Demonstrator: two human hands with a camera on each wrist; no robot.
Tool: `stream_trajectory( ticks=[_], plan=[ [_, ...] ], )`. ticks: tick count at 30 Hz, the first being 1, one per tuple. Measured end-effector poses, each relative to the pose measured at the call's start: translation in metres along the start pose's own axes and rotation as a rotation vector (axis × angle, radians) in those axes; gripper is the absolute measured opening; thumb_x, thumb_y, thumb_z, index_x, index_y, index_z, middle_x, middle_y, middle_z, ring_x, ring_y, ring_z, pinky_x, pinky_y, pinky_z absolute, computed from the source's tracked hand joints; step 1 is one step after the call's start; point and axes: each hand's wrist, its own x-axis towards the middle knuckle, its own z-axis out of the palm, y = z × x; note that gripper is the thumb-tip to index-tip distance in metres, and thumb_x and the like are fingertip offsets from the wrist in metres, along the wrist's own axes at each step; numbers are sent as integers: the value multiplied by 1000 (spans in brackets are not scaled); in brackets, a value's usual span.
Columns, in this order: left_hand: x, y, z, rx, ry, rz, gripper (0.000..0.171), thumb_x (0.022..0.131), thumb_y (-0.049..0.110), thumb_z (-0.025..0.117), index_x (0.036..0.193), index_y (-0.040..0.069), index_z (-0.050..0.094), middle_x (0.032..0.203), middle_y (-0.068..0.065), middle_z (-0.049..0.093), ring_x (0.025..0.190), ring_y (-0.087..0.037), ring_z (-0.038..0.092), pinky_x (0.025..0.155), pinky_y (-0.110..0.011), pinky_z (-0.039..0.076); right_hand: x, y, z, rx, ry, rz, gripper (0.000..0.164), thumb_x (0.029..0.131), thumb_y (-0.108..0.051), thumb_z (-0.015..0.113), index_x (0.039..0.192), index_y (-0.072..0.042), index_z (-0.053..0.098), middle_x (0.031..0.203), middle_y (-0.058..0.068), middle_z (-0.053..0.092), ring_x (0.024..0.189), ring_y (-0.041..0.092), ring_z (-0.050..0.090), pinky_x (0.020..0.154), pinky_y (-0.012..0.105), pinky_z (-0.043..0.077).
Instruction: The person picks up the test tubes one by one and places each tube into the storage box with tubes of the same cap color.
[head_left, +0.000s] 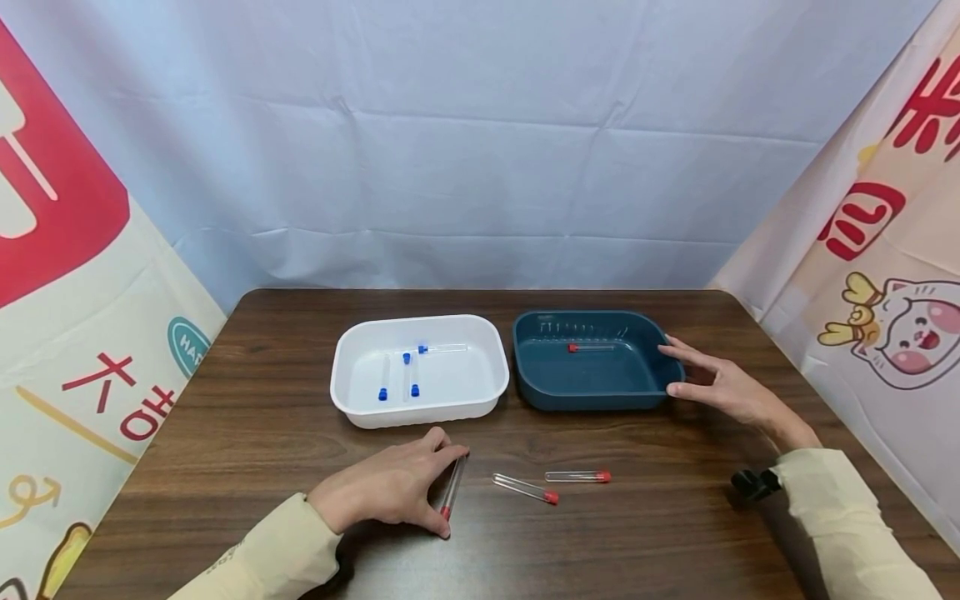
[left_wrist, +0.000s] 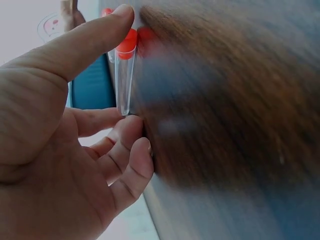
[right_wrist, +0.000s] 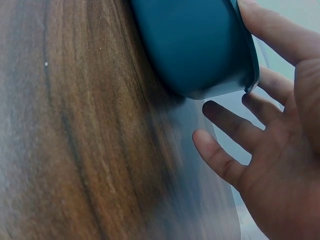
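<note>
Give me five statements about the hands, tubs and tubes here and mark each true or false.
1. The left hand pinches a red-capped tube. True.
2. The right hand holds a tube. False: it touches the teal tub.
3. The white tub contains blue-capped tubes. True.
4. The teal tub is empty. False: another red-capped tube lies in it.
5. The tubes on the table have red caps. True.

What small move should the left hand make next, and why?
Perhaps the left hand should lift the red-capped tube it pinches toward the teal tray: another red-capped tube lies there, while the white tray holds blue-capped tubes.
</note>
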Motion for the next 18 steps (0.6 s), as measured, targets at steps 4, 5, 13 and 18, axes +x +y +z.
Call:
stream_trajectory(
  ticks=[4,5,13,18],
  plan=[
    [0,1,0,12,2,2,91,73,40,94,147,6,54,121,5,46,89,-6,53,84,-26,49,0,-1,0,-6,0,-2,70,99,-23,73,160,-10,41,170,15,18,149,54,22,106,78,25],
    [0,1,0,15,2,2,91,73,40,94,147,6,54,121,5,46,89,-6,53,84,-26,49,0,-1,0,-8,0,-2,70,99,-23,73,160,-10,40,170,15,18,149,54,22,105,78,26],
    [2,1,0,27,-1,-3,90,73,40,94,146,6,54,122,4,46,87,-7,53,82,-26,50,0,-1,1,-12,1,-1,71,99,-23,73,160,-10,40,170,15,18,148,55,23,105,79,25],
    [3,1,-1,28,-12,-2,90,73,40,95,145,6,55,121,4,46,86,-6,53,80,-25,49,0,-1,1,-17,2,-3,71,99,-24,72,160,-9,39,170,16,17,148,56,22,105,80,24]
  ],
)
